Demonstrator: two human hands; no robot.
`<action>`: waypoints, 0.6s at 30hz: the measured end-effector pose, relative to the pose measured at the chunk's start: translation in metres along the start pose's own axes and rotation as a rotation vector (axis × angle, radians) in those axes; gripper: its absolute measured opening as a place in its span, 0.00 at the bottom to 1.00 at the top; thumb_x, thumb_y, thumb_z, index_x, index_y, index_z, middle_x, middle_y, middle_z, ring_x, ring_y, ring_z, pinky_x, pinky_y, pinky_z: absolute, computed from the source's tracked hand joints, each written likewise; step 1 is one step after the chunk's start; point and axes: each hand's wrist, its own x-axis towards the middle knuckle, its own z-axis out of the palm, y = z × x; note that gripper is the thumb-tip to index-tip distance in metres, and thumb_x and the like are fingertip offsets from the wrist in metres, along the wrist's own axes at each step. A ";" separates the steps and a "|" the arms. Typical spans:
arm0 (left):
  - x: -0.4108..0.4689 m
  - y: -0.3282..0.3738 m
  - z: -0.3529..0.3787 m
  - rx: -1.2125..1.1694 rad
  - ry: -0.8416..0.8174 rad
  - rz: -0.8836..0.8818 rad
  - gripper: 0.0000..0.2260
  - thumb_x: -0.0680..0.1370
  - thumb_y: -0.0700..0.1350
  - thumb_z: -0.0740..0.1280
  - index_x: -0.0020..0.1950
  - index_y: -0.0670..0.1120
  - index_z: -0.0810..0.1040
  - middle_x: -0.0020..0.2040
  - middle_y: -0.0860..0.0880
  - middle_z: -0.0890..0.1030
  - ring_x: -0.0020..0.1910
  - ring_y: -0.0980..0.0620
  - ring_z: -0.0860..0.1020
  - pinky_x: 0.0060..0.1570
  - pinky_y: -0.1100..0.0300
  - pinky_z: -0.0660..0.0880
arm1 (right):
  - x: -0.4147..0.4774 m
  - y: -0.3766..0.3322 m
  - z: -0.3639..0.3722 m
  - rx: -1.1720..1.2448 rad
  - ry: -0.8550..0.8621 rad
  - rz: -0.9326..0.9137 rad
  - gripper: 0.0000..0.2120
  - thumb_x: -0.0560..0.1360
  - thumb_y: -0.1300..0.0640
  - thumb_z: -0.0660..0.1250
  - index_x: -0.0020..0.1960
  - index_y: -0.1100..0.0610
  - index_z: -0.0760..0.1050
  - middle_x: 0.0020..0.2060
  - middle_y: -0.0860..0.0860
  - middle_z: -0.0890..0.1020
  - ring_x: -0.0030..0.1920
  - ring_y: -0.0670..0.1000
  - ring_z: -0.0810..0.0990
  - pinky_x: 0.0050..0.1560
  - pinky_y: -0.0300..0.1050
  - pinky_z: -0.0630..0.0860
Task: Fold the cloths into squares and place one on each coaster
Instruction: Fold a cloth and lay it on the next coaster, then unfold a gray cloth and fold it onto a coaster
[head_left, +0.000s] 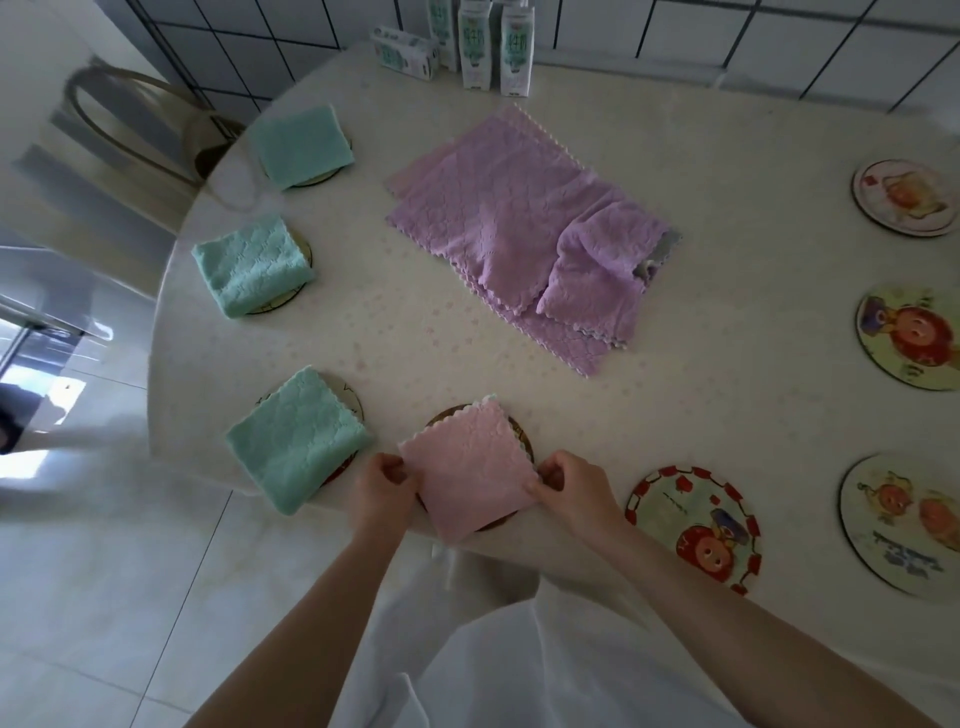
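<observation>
Pinching folded pink cloth (470, 467) at left corner with left hand (382, 486), at right corner with right hand (569, 488); fingers of both curled, clamped on fabric. Lying square over dark-rimmed coaster (525, 439) at near edge of table (701, 260). Along left edge: three folded green cloths (296, 436) on coasters. At centre: heap of purple cloths (509, 234). To right: four picture coasters (693, 525).

1 pink cloth (470, 467): pale pink, embossed quilt pattern, white scalloped edge. 3 green cloths (298, 145) (252, 265) (296, 441): mint, same embossing. Heap of purple cloths (498, 228): lilac. Near coaster (693, 525): red-square rim, red cartoon figure, pale ground. Table (415, 338): cream, faint pink flecks. Cartons (475, 47): white, green print. Wall (675, 26): white tiles, dark grout.
</observation>
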 end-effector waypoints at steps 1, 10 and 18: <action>0.000 0.002 -0.001 0.071 0.003 0.066 0.11 0.72 0.41 0.71 0.53 0.45 0.76 0.47 0.49 0.79 0.45 0.48 0.77 0.38 0.59 0.69 | 0.001 0.003 -0.002 -0.009 -0.006 -0.003 0.07 0.72 0.53 0.71 0.45 0.55 0.76 0.38 0.47 0.80 0.40 0.47 0.78 0.38 0.33 0.70; 0.034 0.045 -0.009 0.483 -0.011 0.482 0.16 0.75 0.40 0.66 0.63 0.45 0.73 0.60 0.48 0.72 0.50 0.46 0.77 0.42 0.51 0.77 | 0.032 0.015 -0.056 -0.167 0.056 0.035 0.06 0.72 0.63 0.66 0.48 0.56 0.78 0.42 0.50 0.81 0.44 0.49 0.79 0.47 0.42 0.75; 0.068 0.127 0.038 0.555 -0.138 0.842 0.11 0.76 0.40 0.66 0.58 0.44 0.77 0.56 0.49 0.76 0.55 0.49 0.75 0.44 0.57 0.76 | 0.095 0.000 -0.122 -0.246 0.264 -0.042 0.06 0.72 0.64 0.67 0.48 0.59 0.78 0.44 0.55 0.81 0.44 0.54 0.80 0.47 0.49 0.77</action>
